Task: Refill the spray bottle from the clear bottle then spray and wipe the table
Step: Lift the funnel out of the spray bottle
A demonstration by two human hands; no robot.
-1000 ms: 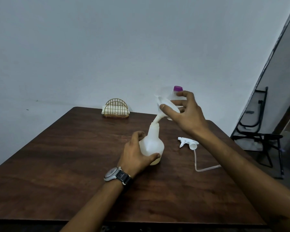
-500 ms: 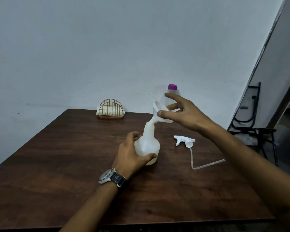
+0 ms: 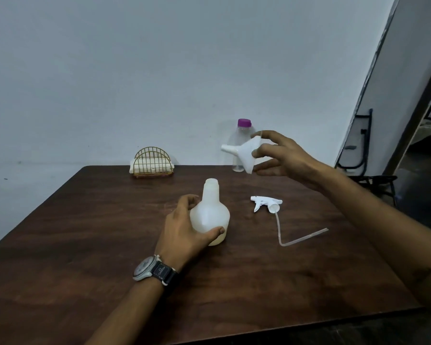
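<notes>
While the left hand (image 3: 184, 229) wraps around the belly of the open spray bottle (image 3: 210, 212) standing mid-table (image 3: 85, 245), the right hand (image 3: 281, 158) pinches a white funnel (image 3: 244, 154) in the air, spout sideways. Behind it stands the capped clear bottle (image 3: 239, 145). Right of the spray bottle lies the trigger head (image 3: 266, 203) with its tube. A napkin holder (image 3: 151, 163) sits at the far edge.
</notes>
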